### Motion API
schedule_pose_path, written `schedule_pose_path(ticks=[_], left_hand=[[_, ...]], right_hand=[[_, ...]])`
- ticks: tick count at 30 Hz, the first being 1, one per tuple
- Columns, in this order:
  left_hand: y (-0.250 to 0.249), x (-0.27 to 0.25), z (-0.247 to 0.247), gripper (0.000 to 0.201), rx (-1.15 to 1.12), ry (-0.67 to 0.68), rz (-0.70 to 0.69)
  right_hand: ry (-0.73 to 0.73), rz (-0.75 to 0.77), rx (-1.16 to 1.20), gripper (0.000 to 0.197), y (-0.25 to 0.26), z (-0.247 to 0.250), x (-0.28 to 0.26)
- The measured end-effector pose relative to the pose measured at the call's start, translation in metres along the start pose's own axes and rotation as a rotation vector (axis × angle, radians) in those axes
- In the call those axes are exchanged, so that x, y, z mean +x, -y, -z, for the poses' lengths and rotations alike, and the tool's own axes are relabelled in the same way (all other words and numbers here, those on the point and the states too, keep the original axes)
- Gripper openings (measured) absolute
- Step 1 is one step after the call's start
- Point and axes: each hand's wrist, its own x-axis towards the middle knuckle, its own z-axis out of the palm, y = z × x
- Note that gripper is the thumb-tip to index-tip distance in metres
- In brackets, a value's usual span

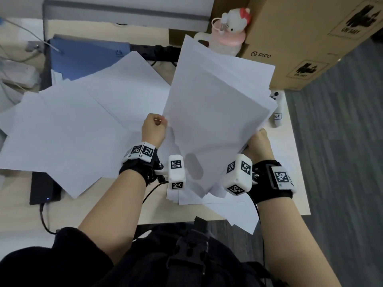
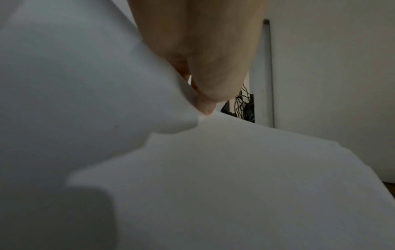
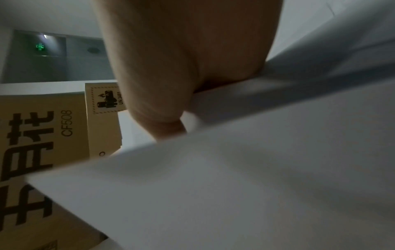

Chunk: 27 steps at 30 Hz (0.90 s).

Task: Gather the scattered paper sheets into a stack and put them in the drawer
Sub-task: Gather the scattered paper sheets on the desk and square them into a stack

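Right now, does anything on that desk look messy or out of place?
Yes. Loose paper sheets lie fanned crookedly across the desk, some overhanging its near edge. The bundle held by the left hand and right hand has uneven edges.

A large cardboard box printed with black hazard labels is filling the upper right of the head view, sitting on the light wooden desk. Just left of it, a pink-and-white bottle topped with a white cat figure is standing near the top centre. A blue folder is lying at upper left. A white controller is resting below the box. A black device with a small blue light is sitting at lower left.
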Motion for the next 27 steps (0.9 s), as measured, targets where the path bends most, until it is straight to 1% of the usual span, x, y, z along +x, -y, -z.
schedule_pose_path(ticks=[1,2,3,4,7,9,10,11,12,13,16,19,20,21,24,27], left_hand=[[0.003,0.002,-0.002,0.009,0.002,-0.007,0.007],[0.004,0.003,-0.004,0.008,0.009,-0.009,-0.004],[0.004,0.005,-0.007,0.009,0.017,-0.008,-0.033],[0.004,0.007,-0.010,0.011,0.021,-0.006,-0.071],[0.001,0.012,-0.018,0.011,0.055,0.019,-0.159],[-0.001,0.016,-0.025,0.010,0.088,0.016,-0.171],[-0.001,0.018,-0.027,0.011,0.103,0.010,-0.172],[-0.001,0.020,-0.030,0.012,0.124,0.004,-0.171],[-0.001,0.022,-0.033,0.014,0.150,-0.002,-0.166],[-0.001,0.024,-0.036,0.016,0.176,-0.005,-0.155],[0.004,0.027,-0.047,0.020,0.221,0.025,-0.112],[0.009,0.031,-0.061,0.022,0.253,0.077,-0.102],[0.011,0.032,-0.065,0.022,0.263,0.089,-0.104],[0.012,0.033,-0.069,0.022,0.281,0.097,-0.102],[0.018,0.038,-0.077,0.021,0.346,0.100,-0.082],[0.022,0.044,-0.078,0.018,0.409,0.072,-0.090]], right_hand=[[0.001,0.008,-0.059,0.041,0.000,0.000,0.001],[0.037,0.016,-0.075,0.034,0.001,0.000,-0.001],[0.081,0.054,-0.100,0.029,0.002,0.003,-0.002],[0.090,0.064,-0.100,0.027,0.003,0.003,-0.002],[0.091,0.016,-0.044,0.024,0.000,0.009,0.010],[0.045,-0.016,-0.040,0.011,0.000,0.013,0.015],[0.056,-0.025,-0.081,0.015,0.002,0.015,0.016],[0.066,-0.003,-0.117,0.016,0.000,0.018,0.020],[0.068,-0.007,-0.133,0.013,0.001,0.022,0.023],[0.061,-0.033,-0.117,0.014,0.000,0.024,0.026],[0.007,-0.121,-0.130,0.037,-0.009,0.026,0.045],[-0.084,-0.141,-0.190,0.067,-0.021,0.028,0.064],[-0.046,-0.147,-0.186,0.069,-0.025,0.030,0.069],[-0.006,-0.157,-0.153,0.065,-0.029,0.032,0.075],[0.037,-0.220,-0.075,0.059,-0.039,0.039,0.085],[0.034,-0.197,-0.051,0.038,-0.053,0.042,0.094]])
